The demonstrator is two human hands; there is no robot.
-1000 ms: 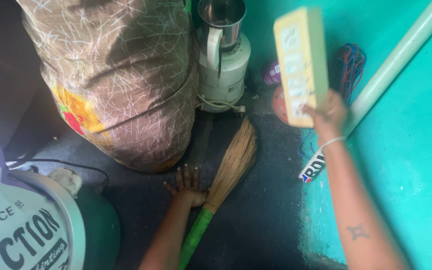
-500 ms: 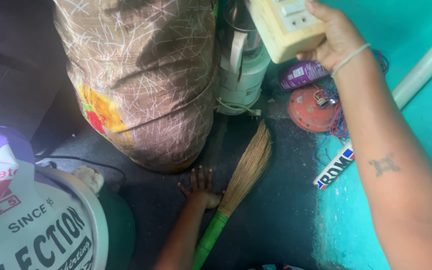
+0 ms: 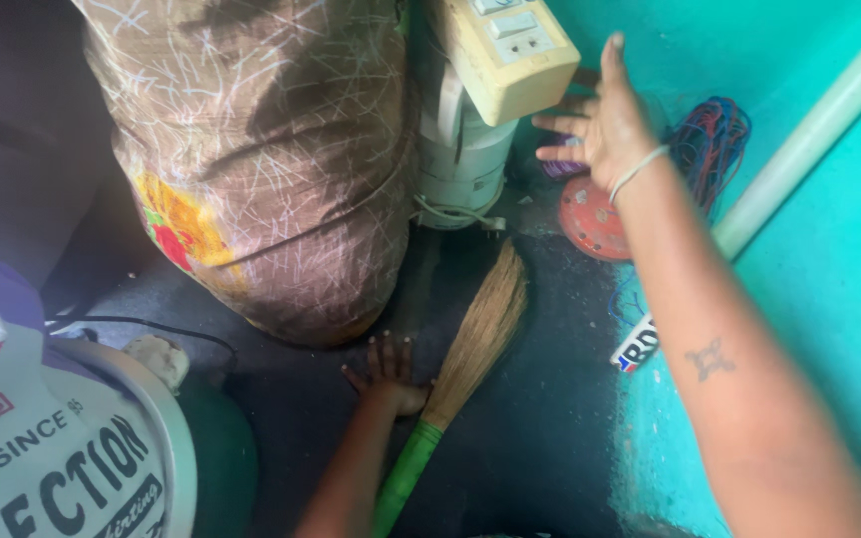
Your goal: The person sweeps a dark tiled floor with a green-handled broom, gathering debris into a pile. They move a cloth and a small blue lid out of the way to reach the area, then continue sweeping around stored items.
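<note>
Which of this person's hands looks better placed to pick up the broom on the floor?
The left hand, probably. It lies flat on the dark floor right beside the broom, near where the straw meets the green handle. The right hand is raised and open, up by the cream switch box, well away from the broom.

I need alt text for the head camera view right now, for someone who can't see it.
The right hand, fingers spread, is beside a cream switch box, while the left hand lies flat on the dark floor next to a grass broom with a green handle. A large brown patterned sack stands behind.
</note>
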